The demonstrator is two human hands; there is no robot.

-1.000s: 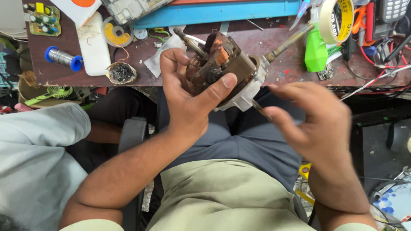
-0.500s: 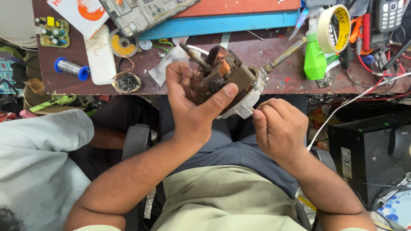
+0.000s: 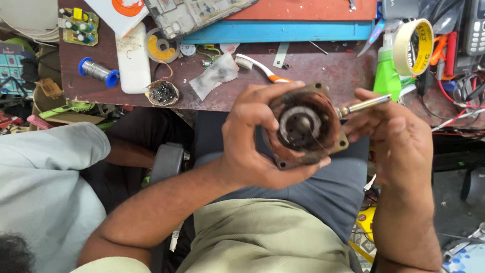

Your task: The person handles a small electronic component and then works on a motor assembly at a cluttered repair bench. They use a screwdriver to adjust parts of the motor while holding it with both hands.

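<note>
The left hand cups the round motor face-up, while the right hand pinches a metal-tipped tool lying across, tip at the motor's right rim.

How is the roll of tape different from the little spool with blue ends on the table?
The roll of tape is a wide cream ring with a big open middle; the spool is a narrow grey one capped with blue ends. The tape sits at the table's right end, propped on its edge; the spool lies on its side at the left. Both are round, wound rolls, and neither hand touches them.
</note>
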